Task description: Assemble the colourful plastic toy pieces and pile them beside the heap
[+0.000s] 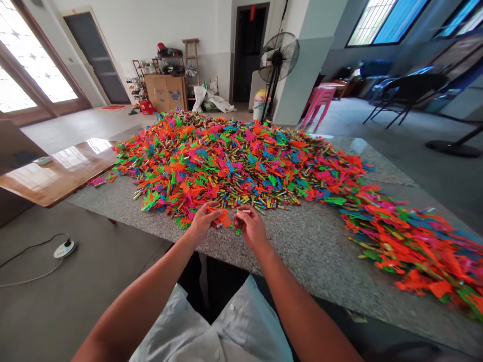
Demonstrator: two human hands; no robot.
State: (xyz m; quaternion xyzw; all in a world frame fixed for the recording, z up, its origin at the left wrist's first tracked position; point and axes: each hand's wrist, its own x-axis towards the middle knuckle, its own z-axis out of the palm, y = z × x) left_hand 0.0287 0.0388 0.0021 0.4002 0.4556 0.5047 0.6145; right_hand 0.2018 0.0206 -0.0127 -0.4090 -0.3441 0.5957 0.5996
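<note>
A huge heap of small plastic pieces (241,156) in orange, green, pink and blue, mixed with little coloured tubes, covers the grey granite table (309,246). My left hand (204,221) is closed on an orange plastic piece (224,218) at the near edge of the heap. My right hand (251,226) pinches a small pale tube (243,211) right beside that piece. The two hands almost touch. A second, flatter pile of plastic pieces (415,241) stretches along the table's right side.
A glossy wooden table (56,173) adjoins the granite one at left. A power strip with cable (65,248) lies on the floor below. Behind stand a pedestal fan (277,63), a pink stool (319,100), cardboard boxes (166,92) and dark chairs (407,93).
</note>
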